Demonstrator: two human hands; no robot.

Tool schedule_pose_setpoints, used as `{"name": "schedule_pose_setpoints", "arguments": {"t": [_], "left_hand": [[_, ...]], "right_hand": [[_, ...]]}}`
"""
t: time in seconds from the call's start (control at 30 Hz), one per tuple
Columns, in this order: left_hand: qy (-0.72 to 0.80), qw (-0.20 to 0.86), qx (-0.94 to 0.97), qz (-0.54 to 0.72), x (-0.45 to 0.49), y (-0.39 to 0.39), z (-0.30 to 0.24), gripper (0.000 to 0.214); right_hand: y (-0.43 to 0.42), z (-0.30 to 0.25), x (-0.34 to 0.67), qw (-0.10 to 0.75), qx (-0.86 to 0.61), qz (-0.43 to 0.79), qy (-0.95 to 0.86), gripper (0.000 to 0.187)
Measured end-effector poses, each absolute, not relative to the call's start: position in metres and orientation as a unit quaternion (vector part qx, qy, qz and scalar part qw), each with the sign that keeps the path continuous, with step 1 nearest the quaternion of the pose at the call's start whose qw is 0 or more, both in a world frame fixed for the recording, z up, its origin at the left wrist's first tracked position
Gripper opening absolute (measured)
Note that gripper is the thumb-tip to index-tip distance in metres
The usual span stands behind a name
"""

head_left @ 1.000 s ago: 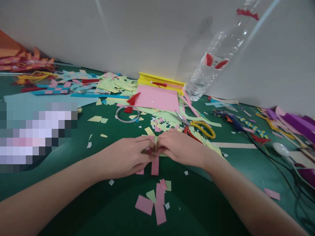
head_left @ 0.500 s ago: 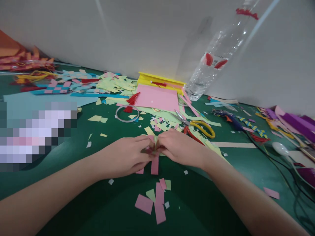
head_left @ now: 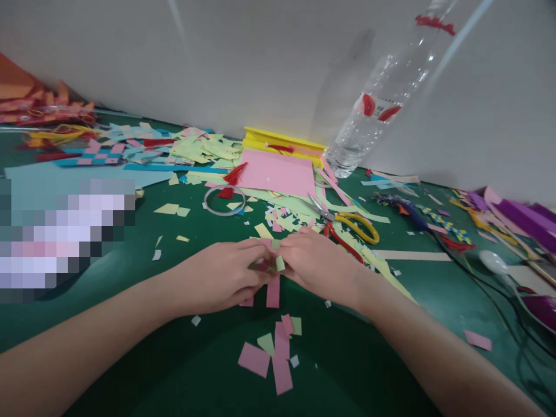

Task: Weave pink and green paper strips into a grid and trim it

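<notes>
My left hand (head_left: 232,269) and my right hand (head_left: 315,259) meet fingertip to fingertip just above the green table. The left one is closed on pink paper strips (head_left: 273,292), whose ends hang out below the fingers. In my right hand's pinch is a pale green paper strip (head_left: 279,263), bent so that its flat face shows between the hands. How the green and pink strips cross is mostly hidden by the fingers. Nearer to me lie loose pink paper pieces (head_left: 254,359) and a green scrap (head_left: 266,344).
Yellow- and red-handled scissors (head_left: 358,227) lie beyond my right hand, near pink paper (head_left: 278,172). A tape roll (head_left: 225,200) lies left of them. A clear bottle (head_left: 377,107) stands against the wall. Paper scraps (head_left: 204,145) cover the back; a spoon (head_left: 495,263) lies right.
The green strip stood edge-on between my fingertips; now it is bent over and shows its face. My right hand has shifted slightly, while the left keeps its place.
</notes>
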State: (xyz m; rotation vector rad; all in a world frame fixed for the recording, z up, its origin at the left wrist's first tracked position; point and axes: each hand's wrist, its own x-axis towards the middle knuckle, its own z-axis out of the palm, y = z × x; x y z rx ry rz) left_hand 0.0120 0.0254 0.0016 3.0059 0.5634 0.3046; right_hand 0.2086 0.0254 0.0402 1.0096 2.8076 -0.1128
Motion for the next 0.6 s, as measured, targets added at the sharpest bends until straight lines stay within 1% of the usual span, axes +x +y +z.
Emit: {"name": "schedule_pose_setpoints", "arguments": {"t": [0.3, 0.5, 0.6], "left_hand": [[0.181, 0.053, 0.976, 0.110, 0.0123, 0.0248, 0.0029, 0.018], [0.184, 0.063, 0.971, 0.137, 0.0125, 0.0242, 0.0046, 0.028], [0.180, 0.070, 0.971, 0.144, 0.0120, 0.0238, 0.0043, 0.029]], "right_hand": [[0.0308, 0.0407, 0.2120, 0.065, 0.346, -0.079, 0.933, 0.014], [0.0340, 0.0379, 0.2160, 0.044, 0.343, -0.121, 0.931, 0.014], [0.0350, 0.0384, 0.2160, 0.040, 0.344, -0.147, 0.927, 0.014]]}}
